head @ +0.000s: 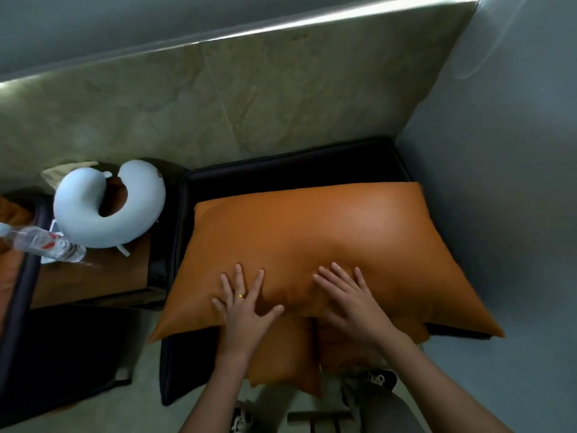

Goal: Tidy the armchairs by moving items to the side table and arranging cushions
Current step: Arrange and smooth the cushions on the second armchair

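Observation:
A large orange cushion (pixel 312 239) lies across the black armchair (pixel 296 165), on top of a smaller orange cushion (pixel 284 357) that sticks out at the front. My left hand (pixel 242 303) and my right hand (pixel 349 300) both rest flat on the large cushion's front part, fingers spread, holding nothing. To the left, the wooden side table (pixel 93 276) carries a pale blue neck pillow (pixel 109 207) and a clear plastic water bottle (pixel 40 243) lying on its side.
A second black armchair (pixel 18 295) with an orange cushion (pixel 14 214) shows at the far left edge. A marbled green wall panel runs behind, and a grey wall closes the right side. My shoes and a dark stool sit on the floor below.

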`<control>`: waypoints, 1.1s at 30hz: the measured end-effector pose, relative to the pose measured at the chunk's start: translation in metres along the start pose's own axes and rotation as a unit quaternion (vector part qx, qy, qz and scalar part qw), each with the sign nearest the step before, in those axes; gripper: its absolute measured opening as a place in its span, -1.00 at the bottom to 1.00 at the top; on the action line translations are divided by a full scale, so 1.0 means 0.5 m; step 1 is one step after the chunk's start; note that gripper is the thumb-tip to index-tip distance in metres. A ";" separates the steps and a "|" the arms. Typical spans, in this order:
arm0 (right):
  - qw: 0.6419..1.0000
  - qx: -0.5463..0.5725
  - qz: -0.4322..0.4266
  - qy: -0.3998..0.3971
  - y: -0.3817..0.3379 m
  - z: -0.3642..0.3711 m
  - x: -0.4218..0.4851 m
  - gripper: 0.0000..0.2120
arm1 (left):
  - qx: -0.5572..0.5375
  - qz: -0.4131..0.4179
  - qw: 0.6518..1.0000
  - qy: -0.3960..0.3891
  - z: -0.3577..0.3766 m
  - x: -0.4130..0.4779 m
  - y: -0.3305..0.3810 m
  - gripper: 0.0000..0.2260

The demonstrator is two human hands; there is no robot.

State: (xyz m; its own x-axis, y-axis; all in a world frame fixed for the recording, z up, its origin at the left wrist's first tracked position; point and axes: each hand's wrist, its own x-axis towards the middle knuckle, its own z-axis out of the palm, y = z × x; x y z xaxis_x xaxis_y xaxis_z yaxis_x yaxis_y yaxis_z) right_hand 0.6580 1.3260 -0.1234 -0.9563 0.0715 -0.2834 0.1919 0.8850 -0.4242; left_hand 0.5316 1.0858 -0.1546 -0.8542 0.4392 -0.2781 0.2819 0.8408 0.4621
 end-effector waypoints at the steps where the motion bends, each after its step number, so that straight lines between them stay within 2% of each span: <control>1: 1.000 -0.005 -0.015 0.001 0.018 -0.005 0.014 -0.31 | 0.004 0.003 1.000 0.016 -0.001 0.014 0.008 -0.21; 10: 0.988 -0.068 -0.074 0.116 0.093 -0.045 0.228 -0.39 | 0.037 0.045 0.991 0.117 -0.034 0.218 0.010 -0.23; 14: 0.971 -0.115 -0.118 0.171 0.152 -0.052 0.344 -0.41 | 0.083 0.093 0.979 0.159 -0.028 0.317 -0.012 -0.25; 17: 0.965 -0.087 -0.137 0.205 0.210 -0.081 0.447 -0.44 | 0.098 0.138 0.965 0.199 -0.025 0.419 -0.013 -0.28; 23: 0.962 -0.085 -0.096 0.241 0.314 -0.058 0.622 -0.44 | 0.093 0.163 0.956 0.225 0.031 0.621 -0.005 -0.27; 28: 0.951 -0.071 -0.109 0.279 0.343 -0.017 0.694 -0.36 | 0.077 0.194 0.940 0.271 0.074 0.698 -0.043 -0.26; 33: 0.940 -0.080 -0.116 0.311 0.340 -0.009 0.679 -0.56 | 0.081 0.217 0.926 0.299 0.082 0.713 -0.060 -0.29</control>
State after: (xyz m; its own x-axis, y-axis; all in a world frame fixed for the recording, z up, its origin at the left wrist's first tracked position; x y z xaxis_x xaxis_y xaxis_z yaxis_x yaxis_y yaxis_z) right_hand 0.3647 1.5028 -0.2880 -0.9220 0.0784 0.3791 -0.0267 0.9641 -0.2644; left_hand 0.2364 1.2303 -0.3022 -0.7209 0.5338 0.4419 0.6755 0.6839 0.2757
